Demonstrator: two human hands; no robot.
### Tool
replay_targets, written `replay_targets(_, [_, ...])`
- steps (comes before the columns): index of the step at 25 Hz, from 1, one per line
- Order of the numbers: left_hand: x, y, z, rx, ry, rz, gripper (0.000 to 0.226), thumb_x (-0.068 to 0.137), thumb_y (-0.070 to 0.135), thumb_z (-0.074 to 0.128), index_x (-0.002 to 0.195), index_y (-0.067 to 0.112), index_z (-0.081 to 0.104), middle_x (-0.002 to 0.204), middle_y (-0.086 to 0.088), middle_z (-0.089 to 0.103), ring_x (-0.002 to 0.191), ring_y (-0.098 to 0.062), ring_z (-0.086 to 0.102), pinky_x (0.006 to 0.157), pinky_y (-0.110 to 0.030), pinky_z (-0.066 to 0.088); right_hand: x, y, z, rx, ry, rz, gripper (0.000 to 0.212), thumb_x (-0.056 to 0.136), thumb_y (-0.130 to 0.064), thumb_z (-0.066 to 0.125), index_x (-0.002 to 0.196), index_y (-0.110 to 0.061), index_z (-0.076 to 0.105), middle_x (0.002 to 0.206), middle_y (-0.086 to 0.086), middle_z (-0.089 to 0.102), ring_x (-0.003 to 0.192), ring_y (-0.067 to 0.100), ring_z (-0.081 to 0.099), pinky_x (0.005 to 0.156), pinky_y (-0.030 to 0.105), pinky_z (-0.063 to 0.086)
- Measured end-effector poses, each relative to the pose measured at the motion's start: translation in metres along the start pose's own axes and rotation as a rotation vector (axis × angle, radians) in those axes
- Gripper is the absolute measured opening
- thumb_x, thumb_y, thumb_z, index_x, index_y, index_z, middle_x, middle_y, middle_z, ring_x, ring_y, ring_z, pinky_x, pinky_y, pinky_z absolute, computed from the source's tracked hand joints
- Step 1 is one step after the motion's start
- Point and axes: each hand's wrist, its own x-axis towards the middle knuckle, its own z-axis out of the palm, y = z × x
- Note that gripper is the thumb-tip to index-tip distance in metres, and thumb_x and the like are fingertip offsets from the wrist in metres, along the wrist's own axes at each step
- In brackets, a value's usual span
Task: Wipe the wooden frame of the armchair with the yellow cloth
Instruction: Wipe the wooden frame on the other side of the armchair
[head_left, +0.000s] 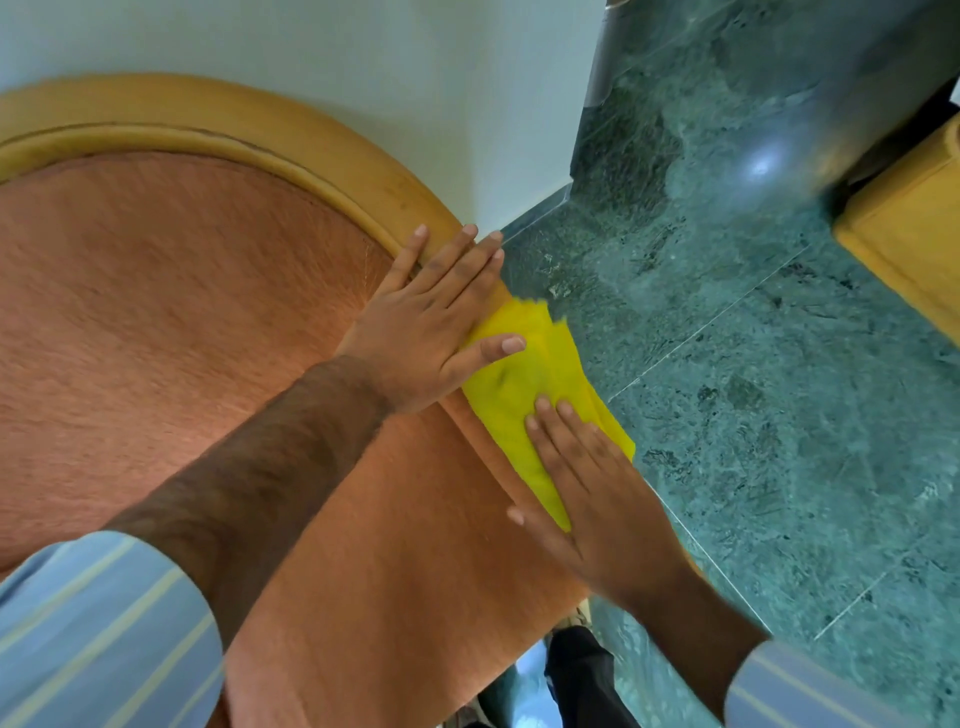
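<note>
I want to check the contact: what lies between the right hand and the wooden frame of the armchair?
In the head view, the yellow cloth lies between them: the right hand presses flat on it, over the wooden frame. The left hand overlaps its upper end.

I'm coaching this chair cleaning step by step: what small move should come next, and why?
Probably slide the yellow cloth up along the curved wooden frame. The right hand lies flat on the cloth, the left hand rests just ahead, and bare frame arcs beyond.
</note>
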Motion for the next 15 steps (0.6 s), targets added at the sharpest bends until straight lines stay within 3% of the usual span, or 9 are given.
replay_targets(5, [0.0,-0.001,-0.013,-0.02,-0.068,-0.006,0.094,0.091,0.07,-0.001,0.162,0.01,0.011,0.173,-0.005,0.008,0.16,-0.021,0.0,0.13,-0.052,0.0,-0.052,0.0,-0.011,-0.036,-0.085,0.005,0.081,0.104,-0.069,0.041,0.164,-0.017,0.027,0.177,-0.003,0.018,0.163,0.017,0.019,0.123,0.045,0.031])
replay_targets(10, [0.001,0.001,-0.007,-0.033,-0.037,-0.024,0.092,0.093,0.07,0.005,0.162,0.01,0.016,0.173,-0.003,0.011,0.16,-0.02,0.001,0.129,-0.053,0.003,0.022,-0.028,-0.016,0.078,0.032,0.141,0.078,0.104,-0.067,0.037,0.163,-0.018,0.03,0.175,-0.001,0.023,0.163,0.017,0.018,0.128,0.044,0.031])
replay_targets(15, [0.002,-0.001,-0.001,-0.032,-0.015,-0.023,0.09,0.094,0.07,0.007,0.162,0.011,0.017,0.173,-0.003,0.013,0.16,-0.019,0.003,0.129,-0.053,0.005,0.039,-0.015,-0.015,0.135,0.047,0.093,0.077,0.104,-0.062,0.044,0.163,-0.015,0.029,0.175,0.002,0.023,0.163,0.018,0.018,0.129,0.044,0.033])
